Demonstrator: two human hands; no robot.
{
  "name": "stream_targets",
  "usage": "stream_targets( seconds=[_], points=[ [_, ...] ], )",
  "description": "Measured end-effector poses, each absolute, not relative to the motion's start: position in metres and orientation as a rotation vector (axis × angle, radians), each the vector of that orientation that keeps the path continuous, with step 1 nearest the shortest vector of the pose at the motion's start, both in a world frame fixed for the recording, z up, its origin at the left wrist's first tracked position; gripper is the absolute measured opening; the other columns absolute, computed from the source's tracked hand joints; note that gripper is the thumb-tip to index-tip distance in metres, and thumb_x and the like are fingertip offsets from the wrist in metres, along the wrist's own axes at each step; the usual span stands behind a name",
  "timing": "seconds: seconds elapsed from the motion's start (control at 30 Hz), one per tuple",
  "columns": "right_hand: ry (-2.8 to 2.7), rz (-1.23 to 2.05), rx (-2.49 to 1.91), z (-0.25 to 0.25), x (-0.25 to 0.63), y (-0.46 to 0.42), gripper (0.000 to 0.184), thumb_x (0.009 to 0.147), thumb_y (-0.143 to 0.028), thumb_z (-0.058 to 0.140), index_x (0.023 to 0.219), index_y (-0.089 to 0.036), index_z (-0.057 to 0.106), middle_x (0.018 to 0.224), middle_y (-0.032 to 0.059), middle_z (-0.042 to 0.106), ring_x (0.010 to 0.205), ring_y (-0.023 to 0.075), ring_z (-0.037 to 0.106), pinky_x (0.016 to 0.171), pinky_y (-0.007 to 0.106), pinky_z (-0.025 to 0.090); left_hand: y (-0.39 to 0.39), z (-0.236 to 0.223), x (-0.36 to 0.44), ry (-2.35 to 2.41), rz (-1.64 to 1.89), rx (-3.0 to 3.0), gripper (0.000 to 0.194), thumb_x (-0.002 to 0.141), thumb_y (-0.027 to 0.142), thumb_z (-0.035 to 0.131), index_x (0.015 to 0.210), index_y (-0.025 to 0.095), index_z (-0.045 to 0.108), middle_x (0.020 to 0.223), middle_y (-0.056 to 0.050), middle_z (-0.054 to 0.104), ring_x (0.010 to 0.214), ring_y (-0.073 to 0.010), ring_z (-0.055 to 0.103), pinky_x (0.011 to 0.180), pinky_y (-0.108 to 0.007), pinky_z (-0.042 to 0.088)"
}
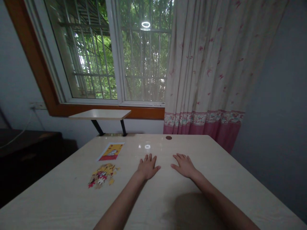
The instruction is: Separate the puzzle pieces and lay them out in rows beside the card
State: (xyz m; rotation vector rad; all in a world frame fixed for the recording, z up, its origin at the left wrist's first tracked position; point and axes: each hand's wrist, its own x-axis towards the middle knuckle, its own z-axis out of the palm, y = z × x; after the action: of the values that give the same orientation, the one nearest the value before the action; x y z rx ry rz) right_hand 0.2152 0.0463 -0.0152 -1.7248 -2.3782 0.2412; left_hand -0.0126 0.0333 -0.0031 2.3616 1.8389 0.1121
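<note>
Left of the left hand (148, 167), a loose heap of jigsaw pieces (103, 175)

The jigsaw pieces lie to the left of the left wrist, clear of it, with a printed cartoon sheet (111, 151) just beyond them. They look like thin card: very light, fairly stiff, weakest at the narrow tabs. Flat ones would best be pinched by opposite edges, or slid with a fingertip until an edge lifts. The sheet seems thin and bendy, easiest taken by a corner.

Both hands are empty, fingers spread, palms down on the pale tabletop (165, 191). The right hand (184, 165) mirrors the left across a gap, thumbs pointing inward, forearms stretched forward and converging.
</note>
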Motion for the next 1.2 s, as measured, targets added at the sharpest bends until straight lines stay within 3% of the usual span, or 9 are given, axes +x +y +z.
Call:
stream_targets(
  seconds=[0.13,0.2,0.3,0.5,0.8,1.2],
  points=[
    [-2.451,0.217,-1.485,-0.005,0.194,0.051,0.054,0.084,-0.046,0.041,0.129,-0.016,0.042,0.133,0.0131,0.042,0.123,0.0267,0.035,0.102,0.046,0.023,0.017,0.024,-0.054,1.599,0.183,2.472,0.046,0.079,0.047,0.043,0.117,0.021,0.054,0.123,-0.012,0.053,0.117,-0.0294,0.043,0.095,-0.045,0.035],
    [-2.517,0.259,-1.311,-0.003,0.175,0.05,0.053,0.084,-0.044,0.042,0.128,-0.014,0.042,0.132,0.014,0.043,0.122,0.0246,0.036,0.102,0.041,0.025,0.003,0.031,-0.092,1.577,0.305,2.448,0.046,0.081,0.044,0.042,0.118,0.018,0.053,0.12,-0.012,0.055,0.112,-0.025,0.048,0.096,-0.037,0.036],
    [-2.617,0.348,-1.047,-0.006,0.137,0.045,0.058,0.084,-0.048,0.041,0.13,-0.013,0.04,0.134,0.014,0.04,0.125,0.023,0.034,0.104,0.038,0.024,-0.018,0.026,-0.159,1.775,0.497,2.315,0.047,0.084,0.045,0.036,0.119,0.017,0.051,0.123,-0.01,0.054,0.113,-0.0255,0.048,0.097,-0.039,0.036],
    [-2.719,0.465,-0.824,-0.012,0.04,0.032,0.088,0.075,-0.066,0.041,0.139,-0.009,0.019,0.144,0.0175,0.021,0.132,0.0291,0.019,0.107,0.047,0.016,-0.029,-0.013,-0.251,2.047,0.666,2.289,0.05,0.086,0.044,0.028,0.118,0.013,0.05,0.125,-0.013,0.051,0.118,-0.0266,0.044,0.098,-0.041,0.035],
    [-2.698,0.382,-0.655,-0.019,-0.069,0.026,0.092,0.075,-0.065,0.039,0.137,-0.002,0.017,0.143,0.0199,0.022,0.132,0.0292,0.019,0.107,0.048,0.017,-0.019,-0.044,-0.256,2.174,0.343,2.329,0.056,0.087,0.037,0.018,0.132,0.008,0.036,0.137,-0.013,0.038,0.128,-0.0232,0.032,0.101,-0.04,0.03],
    [-2.759,0.329,-0.684,-0.025,-0.056,0.021,0.076,0.08,-0.046,0.041,0.134,0.004,0.021,0.141,0.0244,0.021,0.132,0.0295,0.019,0.107,0.045,0.021,-0.024,-0.037,-0.205,2.145,0.293,2.298,0.052,0.087,0.028,0.022,0.13,0.0,0.034,0.137,-0.02,0.034,0.129,-0.027,0.027,0.104,-0.043,0.025]
  ],
)
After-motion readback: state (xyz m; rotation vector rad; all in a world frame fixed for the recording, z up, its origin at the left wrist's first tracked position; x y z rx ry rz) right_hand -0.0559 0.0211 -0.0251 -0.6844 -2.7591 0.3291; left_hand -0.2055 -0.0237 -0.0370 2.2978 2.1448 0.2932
